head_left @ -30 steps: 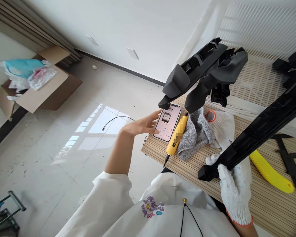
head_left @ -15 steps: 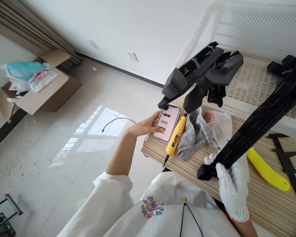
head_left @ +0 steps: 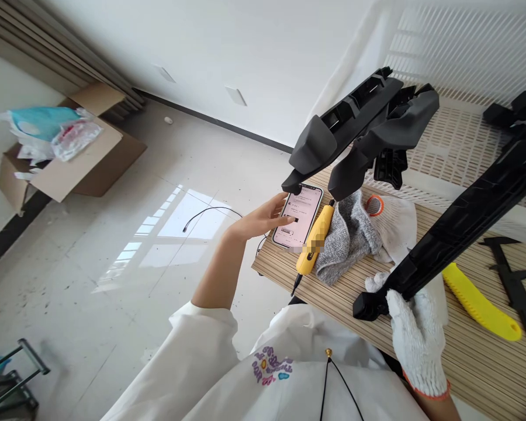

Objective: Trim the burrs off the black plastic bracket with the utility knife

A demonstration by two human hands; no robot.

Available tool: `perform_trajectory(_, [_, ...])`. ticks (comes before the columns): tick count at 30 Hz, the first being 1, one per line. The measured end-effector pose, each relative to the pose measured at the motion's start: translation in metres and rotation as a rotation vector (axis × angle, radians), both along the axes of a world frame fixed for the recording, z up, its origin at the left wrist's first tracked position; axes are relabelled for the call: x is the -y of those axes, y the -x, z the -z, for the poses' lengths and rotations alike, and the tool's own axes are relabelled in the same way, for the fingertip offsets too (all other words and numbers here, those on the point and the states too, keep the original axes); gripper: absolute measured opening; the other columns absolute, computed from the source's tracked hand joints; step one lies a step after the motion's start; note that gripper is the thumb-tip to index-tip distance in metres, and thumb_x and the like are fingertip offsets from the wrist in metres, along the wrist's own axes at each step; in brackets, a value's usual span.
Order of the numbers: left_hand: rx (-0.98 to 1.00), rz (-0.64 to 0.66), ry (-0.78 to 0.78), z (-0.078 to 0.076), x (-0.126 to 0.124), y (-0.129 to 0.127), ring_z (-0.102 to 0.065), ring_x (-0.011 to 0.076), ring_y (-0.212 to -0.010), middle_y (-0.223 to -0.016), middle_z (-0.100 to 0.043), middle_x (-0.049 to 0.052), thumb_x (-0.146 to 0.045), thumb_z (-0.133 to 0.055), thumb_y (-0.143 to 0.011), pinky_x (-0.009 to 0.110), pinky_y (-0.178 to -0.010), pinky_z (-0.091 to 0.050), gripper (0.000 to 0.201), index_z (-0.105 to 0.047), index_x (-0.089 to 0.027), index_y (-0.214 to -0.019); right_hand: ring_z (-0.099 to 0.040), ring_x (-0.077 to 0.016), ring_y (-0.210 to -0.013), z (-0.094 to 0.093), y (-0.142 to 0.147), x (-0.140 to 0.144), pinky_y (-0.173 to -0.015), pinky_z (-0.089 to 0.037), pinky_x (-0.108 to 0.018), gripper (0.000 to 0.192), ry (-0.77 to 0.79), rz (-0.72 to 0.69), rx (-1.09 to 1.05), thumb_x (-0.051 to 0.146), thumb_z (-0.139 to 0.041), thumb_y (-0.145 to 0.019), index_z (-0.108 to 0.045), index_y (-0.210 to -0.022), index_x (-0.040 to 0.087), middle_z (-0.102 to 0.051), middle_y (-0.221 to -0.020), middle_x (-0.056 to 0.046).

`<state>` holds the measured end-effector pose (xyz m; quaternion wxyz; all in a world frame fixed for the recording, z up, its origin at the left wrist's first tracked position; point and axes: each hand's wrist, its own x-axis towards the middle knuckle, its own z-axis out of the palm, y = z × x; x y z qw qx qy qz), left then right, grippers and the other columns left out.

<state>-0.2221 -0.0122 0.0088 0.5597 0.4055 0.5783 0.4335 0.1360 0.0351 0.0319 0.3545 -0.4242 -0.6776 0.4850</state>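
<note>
Left hand [head_left: 260, 222], bare, centre frame: thumb on the screen of a smartphone [head_left: 305, 210], other fingers loosely spread at its left edge, not gripping it. Phone lies face up near the tabletop's left corner, pink-white screen lit, top end just below a dark part's tip. Right hand [head_left: 418, 339], in a white knit glove with orange cuff edge, lower right: fingers closed round the lower end of a long black plastic bar [head_left: 460, 234], which slants up to the right edge of frame. Just right of phone: yellow handheld tool [head_left: 307, 263], black tip toward lower left. Beside it a crumpled grey knit cloth [head_left: 348, 242], then a white knit glove [head_left: 394, 225] with orange rim, partly behind the bar. Right of the gloved hand: yellow serrated-edge piece [head_left: 482, 304], then a black caliper [head_left: 515, 286] at the right edge. All on a wood-grain tabletop [head_left: 469, 368]. Above phone, upper right of centre: dark grey moulded plastic parts [head_left: 359, 126], close together. Behind them a white slatted basket [head_left: 447, 134], more black parts [head_left: 515, 111] at its right. Floor, left of the bare hand: thin black cable [head_left: 210, 208]. Upper left: open cardboard box [head_left: 107, 158] with plastic bags [head_left: 44, 123] on top, beside a brown curtain [head_left: 48, 44]. Lower left corner: dark metal frame [head_left: 33, 355], cut off by the edge.
</note>
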Motion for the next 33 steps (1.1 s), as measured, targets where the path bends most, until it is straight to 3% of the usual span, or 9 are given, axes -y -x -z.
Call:
perform_trajectory(4, [-0.02, -0.19, 0.044, 0.005, -0.005, -0.006, -0.066, 0.0347, -0.127, -0.129, -0.074, 0.011, -0.054, -0.07, -0.091, 0.055, -0.11, -0.053, 0.065, -0.057, -0.026, -0.149, -0.074, -0.0245, -0.088, 0.001, 0.0, 0.003, -0.079, -0.066, -0.048, 0.016, 0.056, 0.001, -0.025, 0.028, -0.062, -0.097, -0.067, -0.112, 0.023, -0.074, -0.097, -0.007])
perform_trajectory(8, [-0.034, -0.29, 0.079, 0.011, -0.008, -0.007, -0.065, 0.0359, -0.129, -0.127, -0.075, 0.011, -0.055, -0.073, -0.088, 0.055, -0.113, -0.05, 0.066, -0.061, -0.024, -0.145, -0.075, -0.0229, -0.087, 0.0, 0.0, 0.004, -0.08, -0.066, -0.045, 0.013, 0.061, 0.006, -0.055, 0.029, -0.063, -0.098, -0.066, -0.108, 0.022, -0.075, -0.095, -0.006])
perform_trajectory(28, [-0.012, -0.228, 0.044, 0.007, -0.012, -0.012, -0.075, 0.0293, -0.106, -0.115, -0.079, 0.01, -0.053, -0.077, -0.087, 0.045, -0.096, -0.061, 0.065, -0.061, -0.02, -0.14, -0.076, -0.0233, -0.09, 0.009, -0.004, 0.01, -0.074, -0.07, -0.044, 0.039, 0.177, 0.073, -0.105, 0.03, -0.066, -0.096, -0.062, -0.135, 0.022, -0.076, -0.1, -0.007])
perform_trajectory(33, [-0.018, -0.239, 0.068, 0.004, -0.012, -0.013, -0.075, 0.0292, -0.106, -0.117, -0.078, 0.011, -0.053, -0.077, -0.086, 0.045, -0.094, -0.061, 0.067, -0.059, -0.019, -0.141, -0.076, -0.024, -0.089, 0.008, -0.004, 0.009, -0.079, -0.069, -0.047, 0.035, 0.141, 0.06, -0.076, 0.032, -0.067, -0.096, -0.065, -0.129, 0.022, -0.076, -0.099, -0.007])
